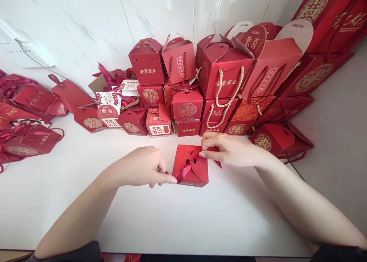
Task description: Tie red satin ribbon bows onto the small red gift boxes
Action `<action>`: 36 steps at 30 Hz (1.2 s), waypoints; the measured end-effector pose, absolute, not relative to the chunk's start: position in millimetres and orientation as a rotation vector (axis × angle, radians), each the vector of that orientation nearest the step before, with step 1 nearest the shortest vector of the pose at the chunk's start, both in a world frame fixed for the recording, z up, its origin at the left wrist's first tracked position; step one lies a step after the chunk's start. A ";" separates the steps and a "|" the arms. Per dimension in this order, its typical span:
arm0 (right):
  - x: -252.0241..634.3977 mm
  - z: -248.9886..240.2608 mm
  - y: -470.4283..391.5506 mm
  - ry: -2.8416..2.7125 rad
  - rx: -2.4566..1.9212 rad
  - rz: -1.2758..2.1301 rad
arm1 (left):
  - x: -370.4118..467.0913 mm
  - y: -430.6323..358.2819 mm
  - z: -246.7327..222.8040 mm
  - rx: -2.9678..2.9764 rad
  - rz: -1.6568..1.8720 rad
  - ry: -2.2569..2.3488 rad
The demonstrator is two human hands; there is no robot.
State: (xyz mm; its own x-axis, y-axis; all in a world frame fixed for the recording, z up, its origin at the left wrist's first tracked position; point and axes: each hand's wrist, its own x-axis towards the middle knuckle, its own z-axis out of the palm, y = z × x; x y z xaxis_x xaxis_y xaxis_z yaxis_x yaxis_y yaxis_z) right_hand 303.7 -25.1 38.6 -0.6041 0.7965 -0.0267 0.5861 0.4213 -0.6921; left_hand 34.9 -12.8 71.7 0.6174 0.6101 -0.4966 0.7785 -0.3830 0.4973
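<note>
Head view: one left hand (140, 166), thumb and forefinger closed in a pinch on the near left end of a dark red ribbon (183, 173); one right hand (225, 149), thumb and fingers pinching the same ribbon above the far right part of a small box, a loose tail hanging just right of it. Ribbon, satin, drawn slantwise across the lid beside two dark holes; whether it threads through them cannot be told. Small box (200, 174), red, square, with curved top flaps folded over one another, upright on the white table (155, 220), between the two hands. Forearms reaching in from the near left and near right, each with a dark sleeve (83, 253) at the near edge. Far middle to far right: stacked gift boxes (187, 107), red with gold print, several with rope handles (219, 103). Right, beside the stack's near end: one red box with a gold round emblem (262, 141), tilted. Far left of the middle: a heap of ribbons (107, 78) behind a row of upright boxes. Left: a cluster of ribboned boxes (31, 143). Farthest: pale marbled wall (94, 21), socket plate (28, 55) at left.
</note>
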 end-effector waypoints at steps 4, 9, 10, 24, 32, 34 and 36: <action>305.1 34.8 -23.4 -2.283 -1.201 0.957 | 33.7 -15.0 67.5 2.154 -0.393 1.081; 303.1 31.6 -22.3 -2.303 -1.258 0.950 | 42.3 -16.8 62.1 2.290 -0.342 1.045; 302.4 31.4 -22.2 -2.315 -1.253 0.947 | 43.6 -18.5 61.6 2.296 -0.359 0.990; 301.9 25.1 -15.8 -2.258 -1.255 0.678 | 67.2 -33.7 32.0 2.600 -0.177 1.301; 302.3 36.0 -23.2 -2.218 -1.412 0.950 | 45.9 13.8 37.8 2.446 -0.041 1.158; 301.2 36.1 -24.8 -2.205 -1.312 1.247 | 41.8 17.6 38.5 2.373 -0.010 1.161; 301.3 34.4 -24.3 -2.137 -1.180 1.535 | 38.7 19.4 41.0 2.292 0.079 1.201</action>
State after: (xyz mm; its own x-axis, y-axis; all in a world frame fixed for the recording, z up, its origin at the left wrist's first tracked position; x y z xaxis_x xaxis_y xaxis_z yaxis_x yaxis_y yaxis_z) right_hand 301.3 -24.3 34.4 -0.6376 0.7322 -0.2395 0.4605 0.1132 -0.8804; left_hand 38.7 19.4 41.0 0.6000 0.7762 -0.1937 0.7442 -0.4526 0.4913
